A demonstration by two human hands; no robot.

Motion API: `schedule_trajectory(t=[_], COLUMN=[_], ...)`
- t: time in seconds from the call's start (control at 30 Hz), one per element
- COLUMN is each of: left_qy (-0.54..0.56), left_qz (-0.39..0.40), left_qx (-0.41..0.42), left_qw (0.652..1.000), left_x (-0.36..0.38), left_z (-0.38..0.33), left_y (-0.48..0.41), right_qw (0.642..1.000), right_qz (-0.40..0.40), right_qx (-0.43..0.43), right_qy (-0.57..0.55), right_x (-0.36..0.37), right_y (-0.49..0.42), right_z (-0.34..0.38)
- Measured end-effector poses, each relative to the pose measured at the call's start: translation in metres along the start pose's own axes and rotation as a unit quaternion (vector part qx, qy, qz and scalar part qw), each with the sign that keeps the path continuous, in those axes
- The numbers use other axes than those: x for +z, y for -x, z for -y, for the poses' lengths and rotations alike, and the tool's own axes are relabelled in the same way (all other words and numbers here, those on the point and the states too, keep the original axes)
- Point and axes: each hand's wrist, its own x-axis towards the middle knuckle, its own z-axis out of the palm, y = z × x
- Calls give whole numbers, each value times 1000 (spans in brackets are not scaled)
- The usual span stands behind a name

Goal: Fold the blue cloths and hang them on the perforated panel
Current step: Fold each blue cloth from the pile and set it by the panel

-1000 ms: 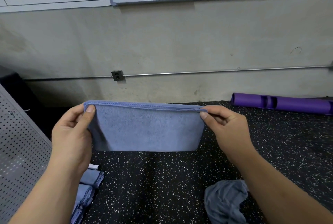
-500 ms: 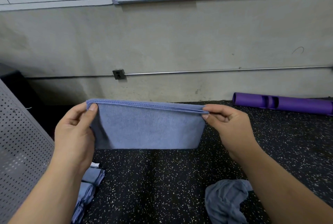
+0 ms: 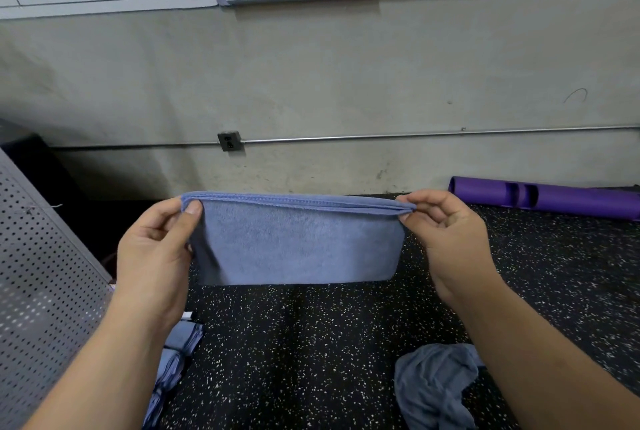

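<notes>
1. Two hands hold a folded cloth (image 3: 298,242) taut at mid-frame. The left hand (image 3: 156,256) and right hand (image 3: 446,239) each pinch a top corner, likely to keep the edges aligned.
2. At far left stands the panel (image 3: 41,274), within reach for hanging.
3. One crumpled cloth (image 3: 433,384) lies lower right, probably awaiting folding.

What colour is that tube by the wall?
Purple tube, clearest in the head view.

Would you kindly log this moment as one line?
left hand: pinches folded blue microfibre cloth | right hand: pinches it too | crumpled blue cloth: floor
</notes>
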Motion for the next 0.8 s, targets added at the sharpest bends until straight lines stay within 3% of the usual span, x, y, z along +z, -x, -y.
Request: schedule_trajectory(t=[0.43,0.8], left_qy=[-48,-24], left_qz=[-10,-18], left_qx=[-42,-34], left_qw=[998,999], left_x=[7,7], left_z=[6,2], left_y=[6,6], right_qw=[992,981], right_qz=[16,23], right_qx=[47,-5], right_qy=[113,192], right_x=[-10,-10], right_y=[-1,4], right_z=[-7,-2])
